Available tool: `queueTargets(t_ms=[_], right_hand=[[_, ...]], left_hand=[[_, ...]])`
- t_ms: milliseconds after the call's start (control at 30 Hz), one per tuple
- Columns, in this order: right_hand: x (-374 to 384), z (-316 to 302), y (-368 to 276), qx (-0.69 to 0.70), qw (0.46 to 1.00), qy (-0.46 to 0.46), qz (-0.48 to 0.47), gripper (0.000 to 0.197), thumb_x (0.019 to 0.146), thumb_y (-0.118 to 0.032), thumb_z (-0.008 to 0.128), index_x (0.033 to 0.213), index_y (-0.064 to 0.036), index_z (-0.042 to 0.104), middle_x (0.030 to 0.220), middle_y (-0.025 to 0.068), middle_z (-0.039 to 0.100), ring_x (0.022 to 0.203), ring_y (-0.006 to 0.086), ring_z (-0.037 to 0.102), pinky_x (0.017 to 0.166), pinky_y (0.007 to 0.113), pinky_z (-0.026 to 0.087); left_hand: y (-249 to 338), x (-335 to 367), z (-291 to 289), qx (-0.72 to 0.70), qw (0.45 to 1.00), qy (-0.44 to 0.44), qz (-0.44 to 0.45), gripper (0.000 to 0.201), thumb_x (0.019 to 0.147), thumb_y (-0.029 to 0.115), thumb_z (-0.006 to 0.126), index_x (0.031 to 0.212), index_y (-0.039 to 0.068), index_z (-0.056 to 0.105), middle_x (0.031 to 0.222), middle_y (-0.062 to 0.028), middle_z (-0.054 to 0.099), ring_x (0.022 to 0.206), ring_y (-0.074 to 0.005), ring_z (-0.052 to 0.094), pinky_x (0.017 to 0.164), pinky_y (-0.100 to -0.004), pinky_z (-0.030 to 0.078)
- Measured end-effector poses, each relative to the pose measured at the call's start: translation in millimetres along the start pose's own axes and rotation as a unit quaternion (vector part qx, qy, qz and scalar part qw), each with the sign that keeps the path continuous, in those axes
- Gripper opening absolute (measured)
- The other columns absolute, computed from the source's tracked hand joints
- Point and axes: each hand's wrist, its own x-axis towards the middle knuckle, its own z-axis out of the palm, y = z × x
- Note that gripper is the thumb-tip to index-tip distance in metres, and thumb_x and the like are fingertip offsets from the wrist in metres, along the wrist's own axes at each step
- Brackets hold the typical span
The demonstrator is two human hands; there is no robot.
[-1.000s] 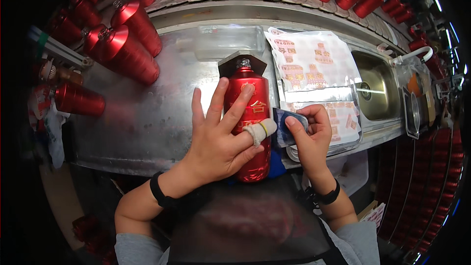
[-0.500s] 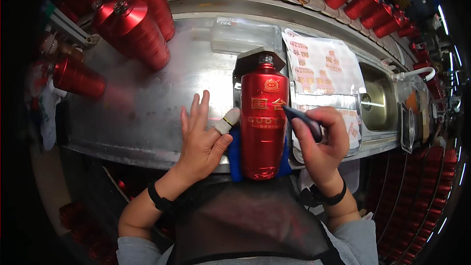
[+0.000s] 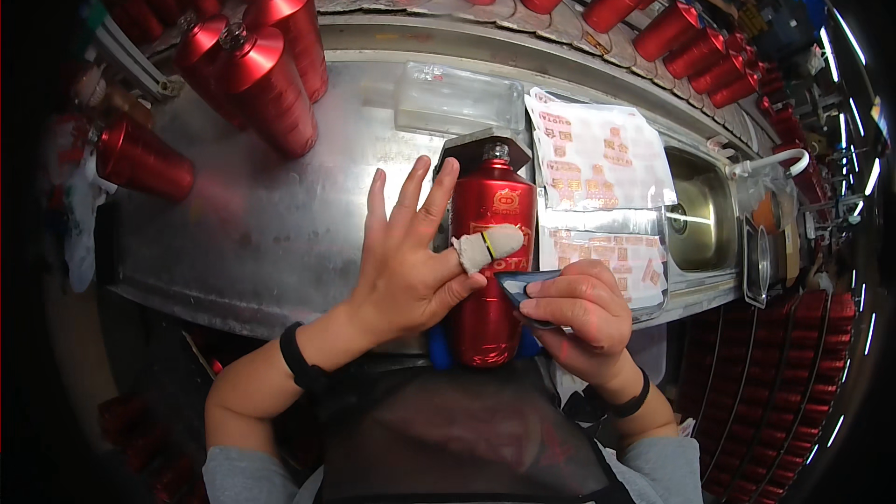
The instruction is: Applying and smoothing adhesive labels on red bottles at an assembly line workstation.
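A shiny red bottle (image 3: pixel 483 327) with gold lettering lies on its back in front of me, its clear threaded neck pointing away. My left hand (image 3: pixel 406 266) is spread open over its left side. The index finger wears a whitish finger cot (image 3: pixel 492 247) with a black and yellow band, and it covers part of the lettering. My right hand (image 3: pixel 586 313) pinches a dark, thin, flat scraper-like piece (image 3: pixel 521 287) at the bottle's right side, close to my left thumb. Under the bottle are a dark angled rest (image 3: pixel 456 144) and a blue cloth (image 3: pixel 439 351).
Printed transfer sheets (image 3: pixel 607 159) lie to the right, beside a metal sink (image 3: pixel 700 224) with a white tap (image 3: pixel 793 161). A clear plastic box (image 3: pixel 457 101) sits behind the bottle. Red bottles (image 3: pixel 271 98) stand at the left, with more along the conveyor (image 3: pixel 551 33). Racks of red bottles (image 3: pixel 775 383) fill the lower right.
My left hand has moved right, bringing its covered finger over the bottle's lettering. My right hand has come lower and slightly left with the scraper-like piece. The whole view has shifted a little.
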Motion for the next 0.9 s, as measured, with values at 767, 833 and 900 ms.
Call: queueTargets(t_ms=[767,833,900], right_hand=[[6,7,-4,0.047,0.991,0.084,0.094,0.026,0.07,0.0,0.081,0.092,-0.0044,0.069,0.081,0.0084,0.067,0.073,0.024,0.064,0.065,0.033,0.049],[19,8,2,0.067,0.986,0.084,0.132,0.019,0.077,-0.004,0.077,0.094,-0.0028,0.067,0.081,0.0109,0.066,0.072,0.0242,0.064,0.063,0.032,0.048],[38,12,13,0.044,0.986,0.083,0.136,0.017,0.081,-0.006,0.075,0.094,-0.0026,0.066,0.083,0.0121,0.065,0.073,0.0265,0.063,0.065,0.034,0.049]], left_hand=[[-13,33,13,-0.046,0.998,0.045,0.009,0.041,0.099,0.045,0.045,0.124,0.019,0.066,0.158,-0.0179,0.029,0.142,-0.0447,0.027,0.11,-0.0678,0.01],[-10,26,18,-0.091,0.993,0.062,-0.035,0.041,0.101,0.042,0.044,0.125,0.016,0.066,0.157,-0.0182,0.031,0.143,-0.043,0.028,0.111,-0.0664,0.01],[-7,17,21,-0.138,0.984,0.082,-0.074,0.041,0.102,0.039,0.043,0.126,0.013,0.065,0.156,-0.0185,0.032,0.143,-0.0413,0.028,0.112,-0.065,0.01]])
